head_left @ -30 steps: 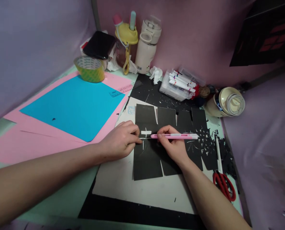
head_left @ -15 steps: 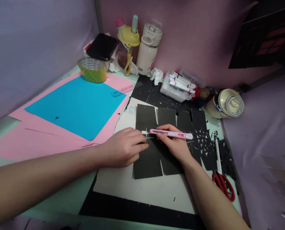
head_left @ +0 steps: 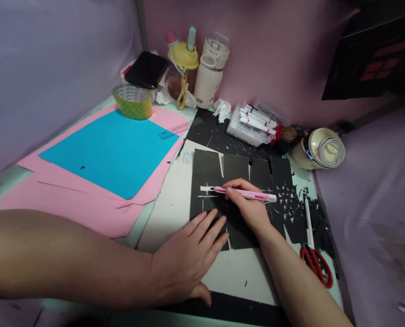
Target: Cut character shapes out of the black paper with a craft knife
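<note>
Though slightly aslant, pink cutter (head_left: 249, 194) leftward.

Over on the left, a blue sheet (head_left: 110, 154) is lying across pink paper (head_left: 86, 206), a roll of tape (head_left: 137, 110) sitting at its far corner! At the back, a yellow-lidded cup (head_left: 182, 55) is standing beside a white bottle (head_left: 209, 85), while red-handled scissors (head_left: 315, 262) are resting on the right.
</note>
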The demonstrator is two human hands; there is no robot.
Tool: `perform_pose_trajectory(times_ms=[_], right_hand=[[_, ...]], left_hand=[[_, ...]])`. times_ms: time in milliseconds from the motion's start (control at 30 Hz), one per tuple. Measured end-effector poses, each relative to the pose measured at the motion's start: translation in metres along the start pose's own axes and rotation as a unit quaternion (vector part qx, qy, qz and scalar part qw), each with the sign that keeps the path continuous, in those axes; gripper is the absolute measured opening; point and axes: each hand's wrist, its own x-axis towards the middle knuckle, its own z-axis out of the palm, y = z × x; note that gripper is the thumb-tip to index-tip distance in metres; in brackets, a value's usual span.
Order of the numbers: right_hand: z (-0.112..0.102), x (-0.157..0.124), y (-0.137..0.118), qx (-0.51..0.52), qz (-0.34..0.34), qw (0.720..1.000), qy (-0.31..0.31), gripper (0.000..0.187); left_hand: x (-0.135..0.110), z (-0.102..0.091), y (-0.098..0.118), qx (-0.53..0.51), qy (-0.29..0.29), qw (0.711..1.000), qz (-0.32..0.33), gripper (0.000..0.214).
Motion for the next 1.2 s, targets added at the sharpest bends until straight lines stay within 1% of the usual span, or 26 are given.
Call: perform_pose_trajectory(times_ms=[167, 267, 333, 433, 500, 567, 633, 700, 900, 1100, 1200], right_hand=[[0.002, 0.0, -0.004, -0.01, 0.006, 0.999, 0.03, 0.013], [0.005, 0.001, -0.004, -0.022, 0.016, 0.999, 0.04, 0.013], [0.006, 0.001, -0.003, -0.017, 0.019, 0.999, 0.045, 0.009], [0.004, 0.001, -0.004, -0.007, 0.025, 0.999, 0.033, 0.009], [0.001, 0.001, -0.007, -0.025, 0.027, 0.999, 0.021, 0.007], [-0.002, 0.0, -0.012, -0.043, 0.021, 0.998, 0.031, 0.008], [-0.004, -0.002, -0.016, -0.04, 0.006, 0.998, 0.055, 0.007], [-0.004, -0.003, -0.018, -0.035, -0.013, 0.997, 0.063, 0.011], [0.001, -0.005, -0.018, -0.041, -0.047, 0.998, 0.004, 0.015], [0.003, -0.004, -0.01, -0.061, -0.02, 0.998, 0.023, 0.006], [0.002, -0.002, -0.004, -0.057, -0.014, 0.998, 0.026, 0.008]], left_hand=[[-0.009, 0.001, -0.01, -0.015, -0.004, 1.0, 0.019, 0.105], [-0.011, 0.002, -0.017, -0.027, -0.007, 1.0, 0.011, 0.104], [-0.012, 0.003, -0.021, -0.032, -0.011, 0.999, 0.001, 0.104], [-0.013, 0.005, -0.024, -0.035, -0.015, 0.999, -0.001, 0.103], [-0.014, 0.006, -0.024, -0.034, -0.013, 0.999, 0.005, 0.105], [-0.015, 0.007, -0.024, -0.028, -0.008, 1.0, 0.011, 0.107], [-0.015, 0.007, -0.024, -0.018, -0.003, 1.0, 0.02, 0.108], [-0.015, 0.007, -0.024, -0.01, 0.004, 1.0, 0.03, 0.108], [-0.016, 0.006, -0.024, -0.007, 0.008, 0.999, 0.034, 0.107], [-0.015, 0.006, -0.025, -0.007, -0.005, 0.999, 0.034, 0.106], [-0.015, 0.006, -0.024, -0.014, -0.008, 0.999, 0.033, 0.104]])
